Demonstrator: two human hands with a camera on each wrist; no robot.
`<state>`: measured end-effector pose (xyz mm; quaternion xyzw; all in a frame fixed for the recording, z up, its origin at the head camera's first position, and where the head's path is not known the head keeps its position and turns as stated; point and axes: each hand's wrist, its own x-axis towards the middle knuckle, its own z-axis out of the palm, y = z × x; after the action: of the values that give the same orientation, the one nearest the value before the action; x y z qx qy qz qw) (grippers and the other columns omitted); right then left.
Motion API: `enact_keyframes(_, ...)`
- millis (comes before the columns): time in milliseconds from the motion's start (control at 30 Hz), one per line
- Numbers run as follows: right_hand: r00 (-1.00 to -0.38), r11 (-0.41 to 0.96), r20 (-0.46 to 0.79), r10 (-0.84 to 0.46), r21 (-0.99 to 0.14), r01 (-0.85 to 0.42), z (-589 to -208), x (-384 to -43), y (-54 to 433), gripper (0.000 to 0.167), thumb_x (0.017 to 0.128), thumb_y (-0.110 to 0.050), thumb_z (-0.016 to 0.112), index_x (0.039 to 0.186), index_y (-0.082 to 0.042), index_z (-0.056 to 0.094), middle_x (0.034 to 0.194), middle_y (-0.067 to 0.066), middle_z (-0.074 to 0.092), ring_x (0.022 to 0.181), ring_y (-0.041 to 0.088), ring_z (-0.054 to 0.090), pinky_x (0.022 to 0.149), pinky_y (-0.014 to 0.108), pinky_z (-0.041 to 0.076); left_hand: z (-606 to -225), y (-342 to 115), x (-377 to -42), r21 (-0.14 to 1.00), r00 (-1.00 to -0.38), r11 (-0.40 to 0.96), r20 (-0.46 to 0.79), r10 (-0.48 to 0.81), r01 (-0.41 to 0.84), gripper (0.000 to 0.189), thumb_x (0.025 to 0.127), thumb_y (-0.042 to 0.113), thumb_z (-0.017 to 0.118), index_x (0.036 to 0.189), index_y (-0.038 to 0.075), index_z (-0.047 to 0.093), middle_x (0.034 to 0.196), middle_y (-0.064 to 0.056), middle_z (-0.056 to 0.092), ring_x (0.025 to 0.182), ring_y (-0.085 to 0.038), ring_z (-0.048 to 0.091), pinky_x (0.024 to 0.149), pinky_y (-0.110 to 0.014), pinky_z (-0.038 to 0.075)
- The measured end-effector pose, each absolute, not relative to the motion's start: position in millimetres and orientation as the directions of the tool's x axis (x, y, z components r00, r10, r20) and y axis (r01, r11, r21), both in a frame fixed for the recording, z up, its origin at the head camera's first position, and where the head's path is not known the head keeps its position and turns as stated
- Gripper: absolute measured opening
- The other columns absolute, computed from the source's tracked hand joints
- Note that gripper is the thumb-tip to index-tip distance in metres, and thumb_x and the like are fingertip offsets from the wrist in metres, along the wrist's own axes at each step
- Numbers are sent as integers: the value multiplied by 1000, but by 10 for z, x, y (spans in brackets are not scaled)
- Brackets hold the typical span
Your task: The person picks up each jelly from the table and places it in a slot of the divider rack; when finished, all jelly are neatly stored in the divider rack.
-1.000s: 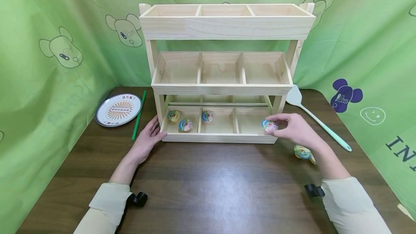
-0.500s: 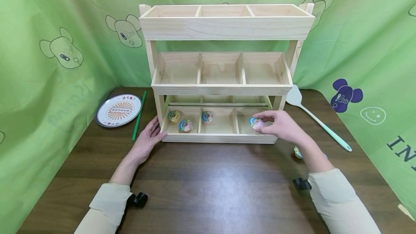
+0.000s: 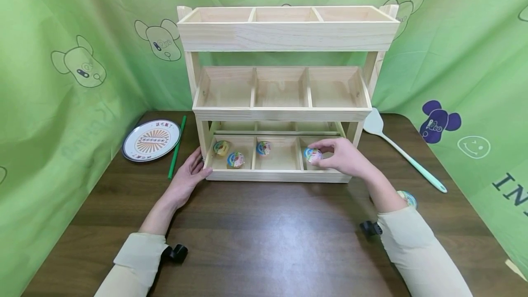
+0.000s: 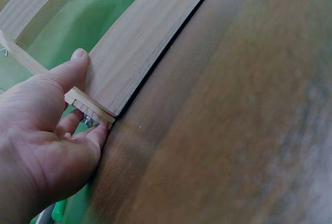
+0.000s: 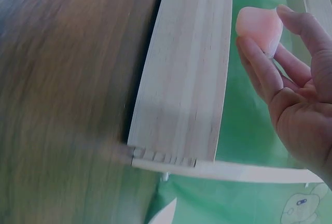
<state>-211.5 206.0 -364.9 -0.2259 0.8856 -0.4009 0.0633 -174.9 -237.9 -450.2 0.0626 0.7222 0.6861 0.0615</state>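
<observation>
A pink jelly cup [image 3: 312, 155] with a printed lid is pinched between the thumb and fingers of my right hand [image 3: 344, 157], over the right compartment of the bottom tray. The right wrist view shows the pink side of the cup [image 5: 258, 27] above the tray's front board [image 5: 181, 73]. My left hand [image 3: 186, 180] holds the left end of the bottom tray [image 3: 276, 175] of the wooden shelf, thumb at the front corner and fingers round the side panel. Two jelly cups [image 3: 235, 159] lie in the left compartment, and another jelly cup [image 3: 263, 148] is in the middle one.
Under my right forearm a jelly cup [image 3: 408, 198] shows on the table, partly hidden. A pale green spatula [image 3: 412, 162] lies right of the shelf. To the left are a printed plate [image 3: 151, 141] and a green stick [image 3: 176, 148]. Upper trays [image 3: 282, 114] overhang the bottom one.
My right hand has carried the pink jelly cup leftward from the tray's right end to over the right compartment. My left hand has stayed in place.
</observation>
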Motion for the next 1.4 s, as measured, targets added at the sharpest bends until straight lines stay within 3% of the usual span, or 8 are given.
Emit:
enact_keyframes(300, -879, 574, 54, -474, -739, -354, -3689, -2182, 1896, 37, 82, -8, 76, 119, -6, 74, 97, 4, 72, 94, 20, 64, 71, 25, 50, -4501, -2376, -1752, 999, -985, 40, -3, 172, 4, 80, 102, 3, 58, 164, 10, 8, 168, -11, 9, 152, -31, 13, 122, -45, 15)
enact_keyframes(733, -870, 574, 34, -492, -739, -353, -3719, -2260, 1661, 41, 80, -9, 78, 120, -2, 73, 97, 4, 73, 91, 20, 64, 64, 26, 50, -4494, -2379, -1755, 999, -985, 36, -4, 171, 2, 80, 102, 4, 58, 164, 10, 8, 168, -11, 8, 152, -31, 13, 122, -44, 15)
enact_keyframes(1100, -870, 608, -1, -494, -715, -344, -3765, -2312, 1496, 45, 80, -15, 84, 121, -3, 72, 94, 3, 72, 85, 18, 64, 66, 30, 52, -4500, -2375, -1742, 1000, -983, 10, 6, 185, 8, 81, 102, 7, 60, 164, 10, 7, 168, -11, 9, 152, -30, 14, 113, -27, 34)
enact_keyframes(1400, -880, 636, -53, -473, -711, -299, -3782, -2345, 1396, 47, 81, -18, 85, 123, -4, 71, 92, 3, 71, 84, 18, 63, 69, 32, 52, -4508, -2374, -1741, 1000, -983, 8, 7, 184, 8, 81, 102, 6, 60, 164, 10, 7, 168, -10, 9, 152, -30, 13, 116, -30, 30)
